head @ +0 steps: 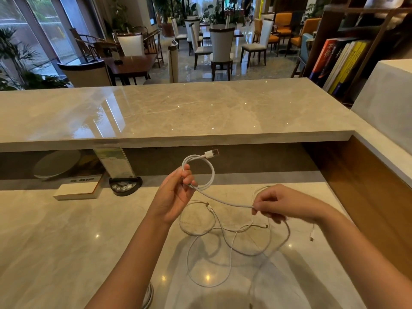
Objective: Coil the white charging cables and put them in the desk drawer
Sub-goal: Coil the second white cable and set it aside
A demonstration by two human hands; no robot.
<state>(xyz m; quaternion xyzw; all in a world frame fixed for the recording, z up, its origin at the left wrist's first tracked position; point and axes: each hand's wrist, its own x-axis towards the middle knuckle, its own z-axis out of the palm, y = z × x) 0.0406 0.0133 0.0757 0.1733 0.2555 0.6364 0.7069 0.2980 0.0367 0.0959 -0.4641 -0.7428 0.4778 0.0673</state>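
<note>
You're mid-coil on the first cable (223, 200): your left hand (176, 192) has its grip closed on one loop, your right hand (277, 205) pinches the slack above the worktop (66, 237). Next, feed another loop leftward.

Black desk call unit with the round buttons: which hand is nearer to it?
Left. The left hand, holding a cable loop, is just right of the black call unit. The right hand, pinching the same cable, is farther right.
</note>
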